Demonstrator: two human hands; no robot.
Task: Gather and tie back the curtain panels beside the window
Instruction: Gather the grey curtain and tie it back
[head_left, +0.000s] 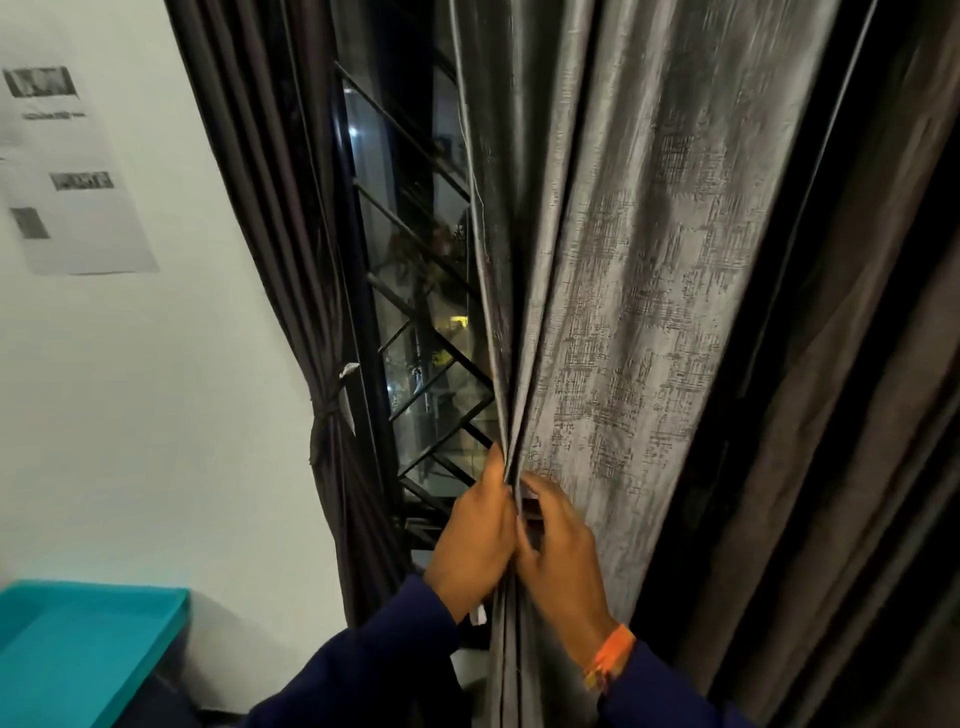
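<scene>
A grey textured curtain panel hangs in front of the window, its left edge bunched into folds at waist height. My left hand grips those folds from the left. My right hand, with an orange band on its wrist, holds the same bunch from the right, fingers curled around the fabric. At the left of the window a dark curtain panel is gathered and bound by a tie against the wall. Further dark fabric hangs at the right.
The window has black diagonal bars and is dark outside. A white wall with a printed paper sheet is at the left. A teal tray-like surface sits at the lower left.
</scene>
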